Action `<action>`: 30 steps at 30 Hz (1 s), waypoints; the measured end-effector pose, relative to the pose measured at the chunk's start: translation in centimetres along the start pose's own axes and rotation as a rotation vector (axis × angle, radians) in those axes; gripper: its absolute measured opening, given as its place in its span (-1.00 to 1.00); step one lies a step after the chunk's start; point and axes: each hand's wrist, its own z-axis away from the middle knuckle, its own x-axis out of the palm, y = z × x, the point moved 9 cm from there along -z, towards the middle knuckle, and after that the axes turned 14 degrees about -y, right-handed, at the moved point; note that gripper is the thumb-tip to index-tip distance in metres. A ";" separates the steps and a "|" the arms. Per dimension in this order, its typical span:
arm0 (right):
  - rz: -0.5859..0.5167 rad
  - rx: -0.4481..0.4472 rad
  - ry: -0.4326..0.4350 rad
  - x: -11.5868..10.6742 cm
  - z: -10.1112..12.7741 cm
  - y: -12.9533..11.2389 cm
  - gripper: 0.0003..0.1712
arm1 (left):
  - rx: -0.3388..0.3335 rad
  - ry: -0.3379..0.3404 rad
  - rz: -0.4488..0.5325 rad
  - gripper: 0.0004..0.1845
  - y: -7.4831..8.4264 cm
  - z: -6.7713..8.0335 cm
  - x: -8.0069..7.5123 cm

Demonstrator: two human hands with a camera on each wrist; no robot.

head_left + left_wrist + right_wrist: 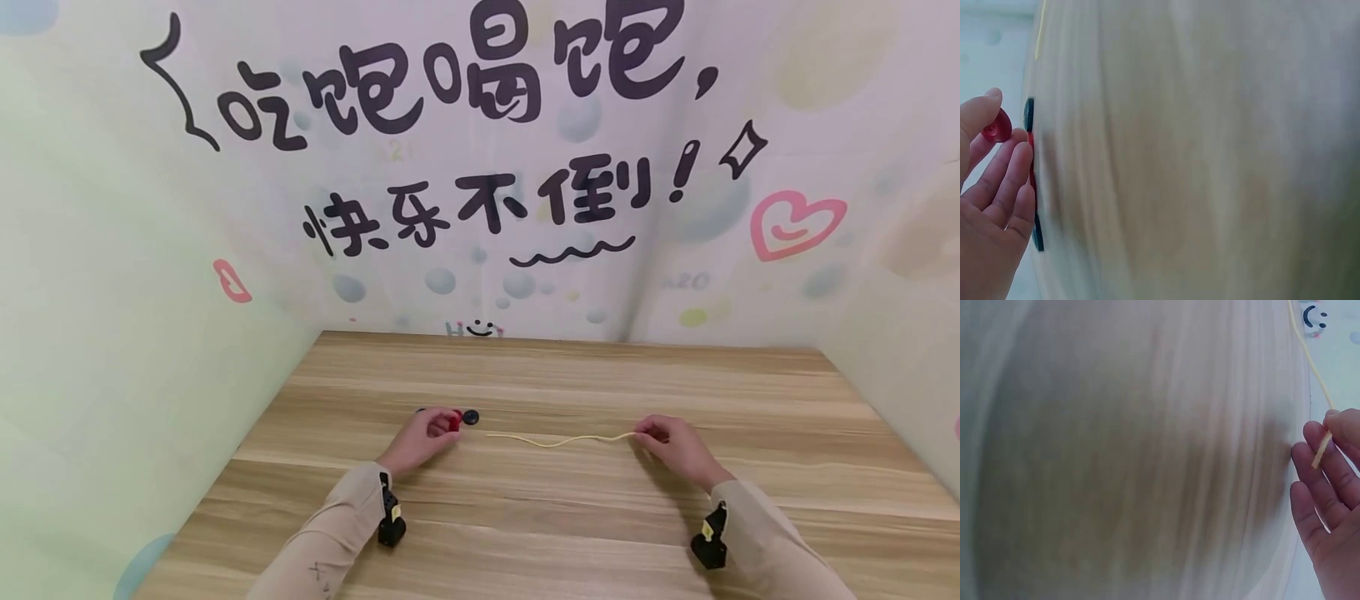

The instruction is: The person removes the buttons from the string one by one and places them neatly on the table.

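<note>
Right now your left hand (423, 433) pinches a red button (453, 422) between thumb and fingertip, lifted just off the bench (525, 375); the left wrist view shows that red button (997, 126) at your thumb tip, the other fingers (1004, 181) loosely extended. Just beside it, toward the far edge, a dark button (470, 417) lies flat on the wood, and the wrist view shows more buttons (1030, 150), dark and red, lying in a row next to your fingertips. Nothing stands between them and your grip.

Your right hand (675, 446) pinches one end of a pale yellow cord (558, 439), which trails loosely leftward across the middle of the bench toward the buttons, its free end stopping short of them. In the right wrist view the cord (1313, 372) passes between your thumb and forefinger (1319, 447), a short stub sticking out below.

Patterned walls (480, 167) with dark lettering close off the far edge and both sides of the bench.
</note>
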 end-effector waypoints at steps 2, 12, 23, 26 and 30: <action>0.023 0.008 0.013 -0.3 0.1 0.2 -0.92 | -0.022 0.020 0.010 -0.72 -0.4 0.1 -0.6; 0.037 0.040 0.048 -0.9 0.7 1.0 -0.89 | -0.091 0.113 -0.015 -0.61 -1.9 1.1 -3.8; 0.056 0.042 0.067 -1.4 0.8 1.1 -0.87 | -0.129 0.236 -0.145 -0.63 -3.8 2.0 -6.0; 0.056 0.042 0.074 -1.4 0.7 1.1 -0.88 | -0.142 0.242 -0.188 -0.65 -4.0 2.0 -6.2; 0.057 0.041 0.080 -1.4 0.7 1.0 -0.88 | -0.159 0.227 -0.206 -0.65 -4.3 1.7 -6.1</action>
